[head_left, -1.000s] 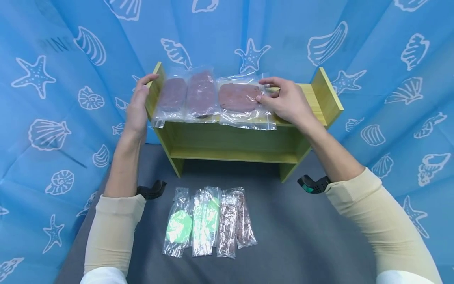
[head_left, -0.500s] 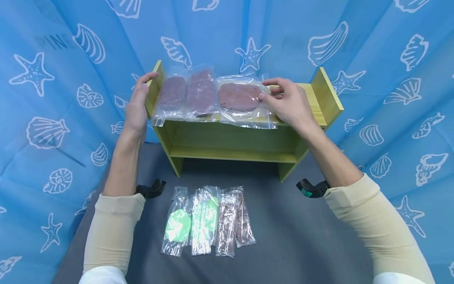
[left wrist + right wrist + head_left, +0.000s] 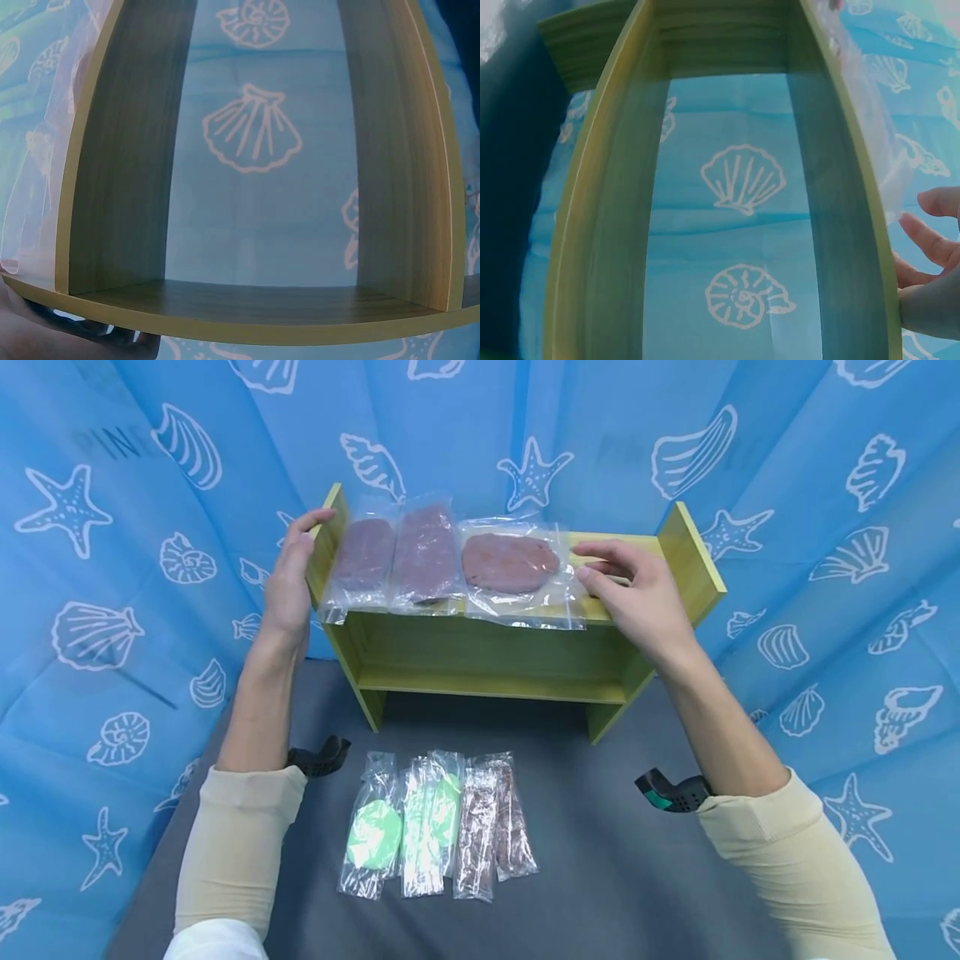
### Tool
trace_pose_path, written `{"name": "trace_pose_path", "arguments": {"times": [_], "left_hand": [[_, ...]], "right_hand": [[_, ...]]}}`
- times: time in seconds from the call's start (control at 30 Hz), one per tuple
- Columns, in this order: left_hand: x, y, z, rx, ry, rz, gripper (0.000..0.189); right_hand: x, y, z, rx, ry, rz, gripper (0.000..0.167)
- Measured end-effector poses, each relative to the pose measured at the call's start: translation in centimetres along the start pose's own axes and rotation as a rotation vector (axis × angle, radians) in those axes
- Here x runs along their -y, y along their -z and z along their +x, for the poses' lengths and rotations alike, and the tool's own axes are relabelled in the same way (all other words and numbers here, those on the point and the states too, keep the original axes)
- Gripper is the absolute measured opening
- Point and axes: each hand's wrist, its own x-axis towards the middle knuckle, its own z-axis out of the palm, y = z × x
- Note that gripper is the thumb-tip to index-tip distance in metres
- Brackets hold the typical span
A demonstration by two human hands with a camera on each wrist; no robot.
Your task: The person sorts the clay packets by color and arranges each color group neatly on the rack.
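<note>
Three clear zip bags with flat pinkish-brown slabs lie on top of a yellow-green wooden shelf (image 3: 491,652). The left bag (image 3: 363,556) and middle bag (image 3: 426,556) stand lengthwise side by side; the right bag (image 3: 510,564) holds an oval piece lying crosswise, its lower edge overhanging the front. My right hand (image 3: 637,589) hovers over the shelf top just right of that bag, fingers loosely bent, thumb apart, nothing between them. In the right wrist view its fingers (image 3: 930,240) show beside the bag. My left hand (image 3: 288,577) rests against the outside of the shelf's left side panel (image 3: 330,552).
On the grey table (image 3: 600,860) before the shelf lie several slim clear packets: a bright green round packet (image 3: 373,835), paler green packets (image 3: 431,827) and dark brown packets (image 3: 487,827). A blue curtain (image 3: 480,435) with white shell prints hangs behind and at both sides.
My right hand has let go of the right bag's edge and moved a little to the right. The left hand stays at the side panel; the bags lie where they were.
</note>
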Motion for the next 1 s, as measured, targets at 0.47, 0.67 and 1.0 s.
{"name": "trace_pose_path", "arguments": {"times": [0.47,0.67,1.0], "left_hand": [[-0.1,-0.1,-0.1,-0.004,0.025,-0.006,0.044],[-0.1,-0.1,0.0,-0.006,0.026,-0.005,0.045],[0.0,0.1,0.0,-0.005,0.025,0.008,0.046]], "right_hand": [[-0.6,-0.1,-4.4,-0.064,0.132,0.231,0.033],[-1.3,-0.3,-6.5,-0.034,0.176,0.371,0.034],[-3.3,-1.0,-9.0,0.025,0.219,0.408,0.038]]}}
